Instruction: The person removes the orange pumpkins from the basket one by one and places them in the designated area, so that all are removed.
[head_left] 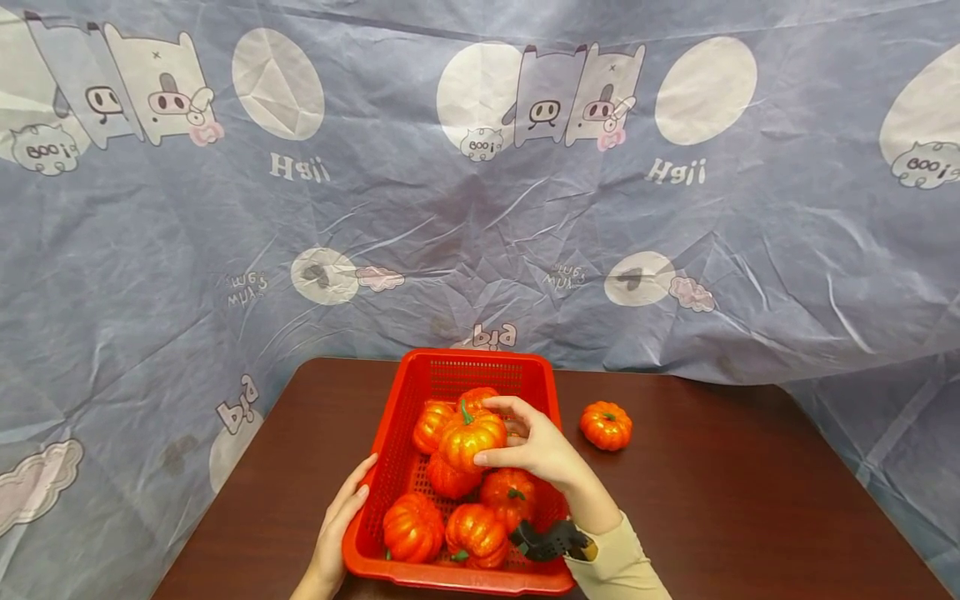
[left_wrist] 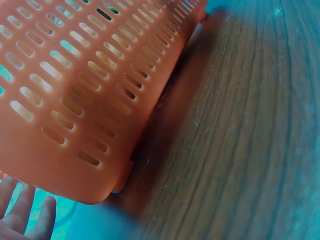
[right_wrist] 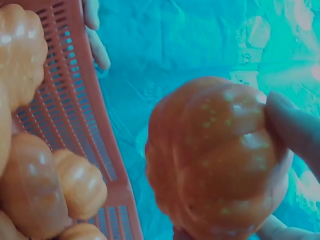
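Note:
My right hand (head_left: pixel 542 446) grips a small orange pumpkin (head_left: pixel 471 437) with a green stem, held over the red plastic basket (head_left: pixel 386 570). In the right wrist view the same pumpkin (right_wrist: pixel 220 160) fills the middle, thumb and fingers at its side. Several other orange pumpkins lie in the basket, among them one at the front left (head_left: pixel 413 528). The left hand (head_left: pixel 339 527) rests against the basket's left rim with fairly straight fingers. From the left wrist, its fingertips (left_wrist: pixel 46 215) show beside the basket's slotted wall (left_wrist: pixel 75 125).
One more orange pumpkin (head_left: pixel 606 426) sits on the brown table (head_left: pixel 720 500), right of the basket. A grey-blue cloth (head_left: pixel 450 217) with cartoon prints hangs behind and around the table. A black strap (head_left: pixel 551 540) is round the right wrist.

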